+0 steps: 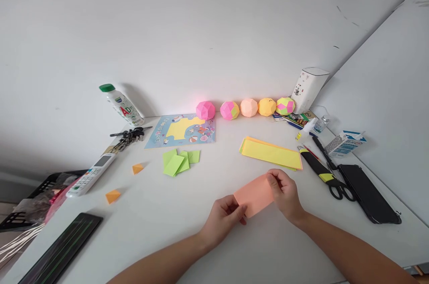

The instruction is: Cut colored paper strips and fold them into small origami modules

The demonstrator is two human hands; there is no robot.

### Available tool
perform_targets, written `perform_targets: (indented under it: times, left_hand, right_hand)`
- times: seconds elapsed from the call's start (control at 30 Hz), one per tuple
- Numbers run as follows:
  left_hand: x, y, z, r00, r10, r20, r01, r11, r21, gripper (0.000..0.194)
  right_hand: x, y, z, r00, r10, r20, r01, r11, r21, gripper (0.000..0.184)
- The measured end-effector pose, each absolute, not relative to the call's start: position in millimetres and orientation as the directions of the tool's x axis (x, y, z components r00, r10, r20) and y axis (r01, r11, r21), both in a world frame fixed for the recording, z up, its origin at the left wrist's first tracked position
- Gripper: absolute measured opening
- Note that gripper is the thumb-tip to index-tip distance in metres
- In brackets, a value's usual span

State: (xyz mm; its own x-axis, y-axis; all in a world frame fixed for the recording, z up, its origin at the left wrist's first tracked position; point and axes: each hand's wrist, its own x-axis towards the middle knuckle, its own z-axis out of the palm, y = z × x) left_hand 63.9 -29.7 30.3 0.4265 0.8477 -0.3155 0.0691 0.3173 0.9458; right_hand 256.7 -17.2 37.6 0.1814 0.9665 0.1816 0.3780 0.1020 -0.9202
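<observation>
Both hands hold a folded salmon-orange paper rectangle point(254, 195) just above the white table point(161, 212). My left hand point(223, 218) pinches its lower left corner, fingers closed on the edge. My right hand point(285, 194) grips its upper right end, fingers curled over the paper. A stack of yellow and orange paper strips point(271, 153) lies just behind the hands.
Several folded paper balls point(248, 107) line the wall. Green folded pieces point(178, 161) and two small orange folded units point(113, 196) lie to the left. Scissors point(330, 177) and a black phone case point(368, 193) sit right. A handset point(90, 175), keys point(129, 136), a bottle point(121, 105) and a black basket point(31, 199) sit left.
</observation>
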Motion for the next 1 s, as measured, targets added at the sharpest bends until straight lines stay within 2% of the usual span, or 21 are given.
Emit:
perform_targets:
  times: [0.2, 0.4, 0.63, 1.0]
  left_hand:
    - [65.5, -30.1, 31.9, 0.417, 0.834, -0.362, 0.067, 0.369, 0.927, 0.034]
    - [67.6, -30.3, 32.8, 0.443, 0.826, -0.348, 0.055, 0.362, 0.930, 0.034]
    - [68.2, -26.9, 34.7, 0.447, 0.824, -0.349, -0.059, 0.416, 0.907, 0.034]
    - [66.9, -27.5, 31.6, 0.489, 0.793, -0.362, 0.056, 0.386, 0.921, 0.041]
  right_hand:
    - [256.5, -18.4, 36.2, 0.195, 0.966, 0.167, 0.354, 0.090, -0.931, 0.023]
    - [256.9, -17.9, 35.4, 0.237, 0.959, 0.156, 0.344, 0.068, -0.937, 0.022]
    - [257.5, -16.1, 37.5, 0.267, 0.949, 0.169, 0.341, 0.070, -0.937, 0.023]
    - [257.6, -16.7, 38.6, 0.270, 0.949, 0.162, 0.342, 0.063, -0.938, 0.027]
